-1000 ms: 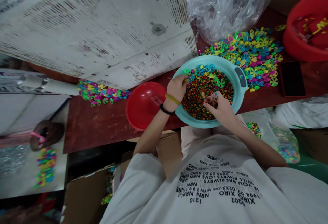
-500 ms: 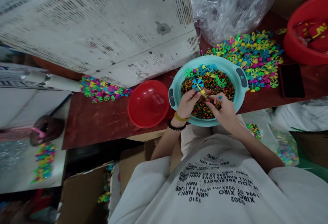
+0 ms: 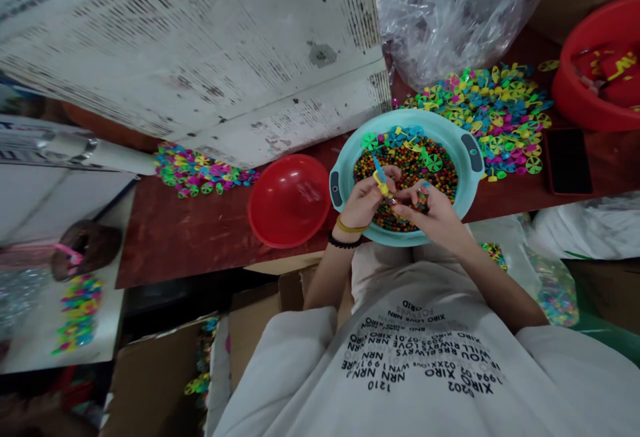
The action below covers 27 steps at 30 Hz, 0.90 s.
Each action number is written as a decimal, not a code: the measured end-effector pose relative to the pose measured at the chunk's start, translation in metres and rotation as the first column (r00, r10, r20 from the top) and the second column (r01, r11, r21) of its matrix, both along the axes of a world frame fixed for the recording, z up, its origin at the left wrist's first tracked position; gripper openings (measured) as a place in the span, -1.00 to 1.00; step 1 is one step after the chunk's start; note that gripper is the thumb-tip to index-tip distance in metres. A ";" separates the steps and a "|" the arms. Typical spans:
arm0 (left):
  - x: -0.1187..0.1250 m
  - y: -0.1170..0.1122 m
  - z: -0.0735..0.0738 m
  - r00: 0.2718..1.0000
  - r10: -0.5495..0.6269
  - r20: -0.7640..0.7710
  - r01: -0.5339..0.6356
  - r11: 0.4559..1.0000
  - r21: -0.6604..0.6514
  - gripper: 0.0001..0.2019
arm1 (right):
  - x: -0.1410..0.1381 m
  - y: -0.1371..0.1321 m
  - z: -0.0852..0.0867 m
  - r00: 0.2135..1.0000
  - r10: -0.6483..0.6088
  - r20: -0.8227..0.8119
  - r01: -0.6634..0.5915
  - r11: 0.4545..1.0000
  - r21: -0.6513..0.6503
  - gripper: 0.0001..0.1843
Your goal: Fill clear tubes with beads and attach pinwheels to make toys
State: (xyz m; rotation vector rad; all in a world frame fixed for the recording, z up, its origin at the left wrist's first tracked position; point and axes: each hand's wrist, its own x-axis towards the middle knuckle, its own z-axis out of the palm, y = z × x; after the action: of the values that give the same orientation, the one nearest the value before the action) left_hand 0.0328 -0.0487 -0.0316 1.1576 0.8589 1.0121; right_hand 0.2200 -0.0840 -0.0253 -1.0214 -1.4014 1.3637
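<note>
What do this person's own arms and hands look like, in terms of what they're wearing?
Both arms come out of loose, short white sleeves. Behind the left hand, the wrist carries a mustard-yellow band and a black bracelet. The right hand has no band at its wrist. Neither hand wears a glove.

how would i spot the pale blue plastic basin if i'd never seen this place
Find the dark red wooden tabletop, then its near edge by the white printed shirt. There, under the left hand and right hand, sits the round pale blue plastic basin of tiny multicoloured beads. Its colour and dark grey handle inserts distinguish it from the shallow red plastic bowl alongside.
</note>
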 end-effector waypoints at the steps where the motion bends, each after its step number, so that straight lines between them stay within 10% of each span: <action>1: 0.001 0.001 -0.003 1.000 0.012 0.010 -0.012 1.000 -0.019 -0.30 | 0.000 0.001 0.002 1.000 0.026 0.015 -0.026 1.000 0.011 -0.48; 12: -0.002 -0.003 -0.002 0.998 0.048 0.049 -0.045 0.997 -0.062 -0.53 | 0.000 0.005 0.013 0.991 -0.018 0.136 0.006 0.996 0.091 -0.59; 18: 0.003 -0.006 -0.007 0.959 0.276 -0.060 -0.278 0.960 -0.038 -0.33 | -0.004 0.005 0.010 0.974 -0.055 0.219 0.034 0.994 0.099 -0.64; 27: 0.006 -0.015 0.006 0.971 0.232 0.052 -0.229 0.971 -0.070 -0.34 | -0.001 0.007 0.013 0.987 -0.020 0.160 0.002 0.994 0.111 -0.61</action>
State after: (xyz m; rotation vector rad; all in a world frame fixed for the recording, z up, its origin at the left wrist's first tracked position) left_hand 0.0385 -0.0638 -0.0260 0.9846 0.9870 1.1944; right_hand 0.2187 -0.0770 -0.0118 -1.0831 -1.5697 1.2027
